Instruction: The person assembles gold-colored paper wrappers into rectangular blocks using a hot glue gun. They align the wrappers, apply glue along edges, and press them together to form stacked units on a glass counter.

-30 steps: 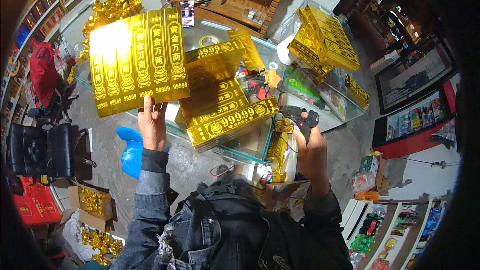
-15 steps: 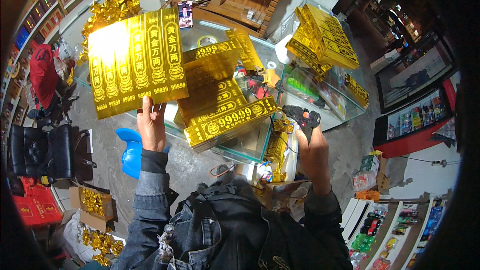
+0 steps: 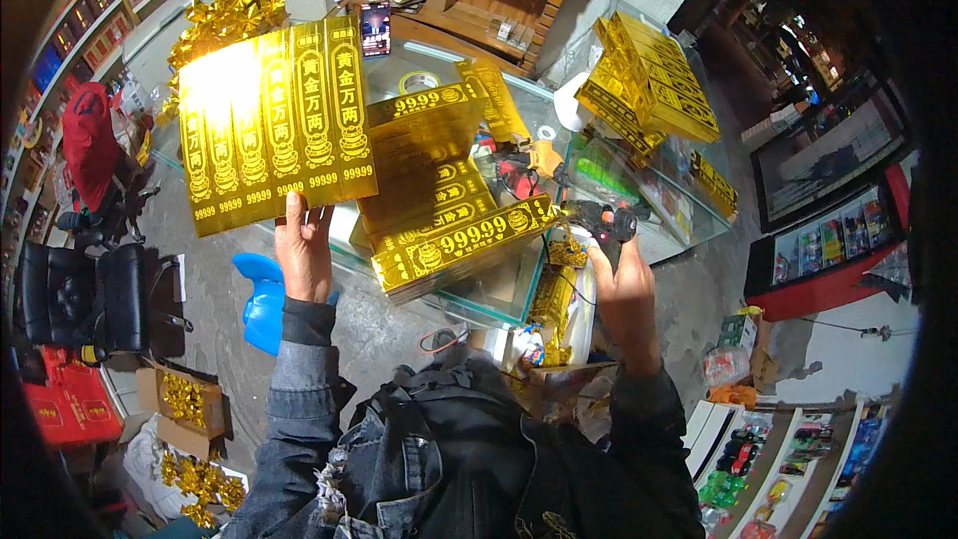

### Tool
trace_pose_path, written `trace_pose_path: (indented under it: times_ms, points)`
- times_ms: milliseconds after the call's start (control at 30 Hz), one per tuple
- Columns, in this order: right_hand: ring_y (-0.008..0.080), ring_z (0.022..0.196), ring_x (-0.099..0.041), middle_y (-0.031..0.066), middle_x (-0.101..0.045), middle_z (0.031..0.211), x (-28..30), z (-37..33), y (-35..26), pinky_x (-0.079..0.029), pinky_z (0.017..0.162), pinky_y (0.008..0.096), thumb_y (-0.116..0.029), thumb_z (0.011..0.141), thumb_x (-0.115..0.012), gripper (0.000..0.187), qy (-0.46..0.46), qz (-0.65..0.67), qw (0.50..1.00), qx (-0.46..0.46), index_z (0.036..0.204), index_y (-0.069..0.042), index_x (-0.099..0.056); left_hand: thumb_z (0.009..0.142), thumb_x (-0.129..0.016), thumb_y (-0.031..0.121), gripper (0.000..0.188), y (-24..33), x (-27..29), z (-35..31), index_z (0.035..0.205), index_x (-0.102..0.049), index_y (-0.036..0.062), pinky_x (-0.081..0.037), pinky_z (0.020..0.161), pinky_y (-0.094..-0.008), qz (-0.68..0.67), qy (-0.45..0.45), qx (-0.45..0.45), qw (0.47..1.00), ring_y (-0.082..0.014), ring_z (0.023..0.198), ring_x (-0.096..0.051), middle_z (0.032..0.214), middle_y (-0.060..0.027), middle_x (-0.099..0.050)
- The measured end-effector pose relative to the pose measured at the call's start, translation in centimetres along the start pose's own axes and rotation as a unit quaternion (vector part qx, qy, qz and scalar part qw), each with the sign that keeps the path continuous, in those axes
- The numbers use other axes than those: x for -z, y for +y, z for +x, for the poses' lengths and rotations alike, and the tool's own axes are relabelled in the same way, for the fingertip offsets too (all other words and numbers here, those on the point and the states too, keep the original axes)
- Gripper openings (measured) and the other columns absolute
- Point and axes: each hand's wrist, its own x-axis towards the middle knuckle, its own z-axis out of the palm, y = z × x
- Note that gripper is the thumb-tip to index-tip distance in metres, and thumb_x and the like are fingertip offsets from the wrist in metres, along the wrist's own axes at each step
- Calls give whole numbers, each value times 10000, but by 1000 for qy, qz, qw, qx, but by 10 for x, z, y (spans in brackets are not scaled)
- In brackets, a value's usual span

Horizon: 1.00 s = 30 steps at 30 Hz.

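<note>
My left hand (image 3: 304, 255) grips the lower edge of a shiny gold card panel (image 3: 284, 130), holding it tilted up above the glass counter. Beside the panel, on its right, stands an open gold carton (image 3: 424, 155) with printed walls, its long near strip (image 3: 464, 240) facing me. My right hand (image 3: 624, 294) is wrapped round a black pistol-shaped tool (image 3: 604, 225), like a glue gun, with a small red light. The tool's tip lies close to the right end of the near strip; I cannot tell whether they touch.
The glass counter (image 3: 489, 304) carries a tape roll (image 3: 417, 85), a lit phone (image 3: 375, 30), and more gold cartons (image 3: 664, 80) at the right. Gold bows (image 3: 235, 10) are heaped at the back left. A blue stool (image 3: 261, 304) and black chair (image 3: 120, 299) stand on the floor.
The black tool in my right hand has turned slightly, its tip now nearer the end of the gold strip. My left hand and the panel have hardly moved.
</note>
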Motion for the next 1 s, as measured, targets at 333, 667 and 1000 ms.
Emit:
trace_pose_path:
  times_ms: [333, 667, 1000]
  points:
    - [377, 857, -642, 207, -641, 949, -10, -4, -78, -517, 725, 415, -136, 885, -631, 334, -112, 126, 986, 17, 1201, -54, -558, 962, -584, 266, 435, 2, -3, -4, 1338, -448, 94, -424, 1033, -414, -17, 3, -10, 1000, -218, 1179, -526, 1311, -59, -520]
    - [396, 928, -619, 193, -640, 1044, -50, -1, -117, -502, 741, 451, -75, 874, -631, 402, -181, 200, 956, 119, 1250, -42, -491, 952, -597, 291, 453, 12, 1, -10, 1327, -449, 84, -408, 1048, -415, -6, 20, -17, 1000, -217, 1190, -527, 1306, -56, -532]
    - [394, 957, -624, 199, -640, 1070, -34, -3, -106, -513, 775, 426, -66, 869, -629, 380, -171, 139, 972, 79, 1226, -26, -505, 954, -593, 284, 431, 14, 2, -10, 1314, -467, 83, -399, 1061, -424, -7, 17, -15, 1000, -217, 1194, -533, 1293, -54, -554]
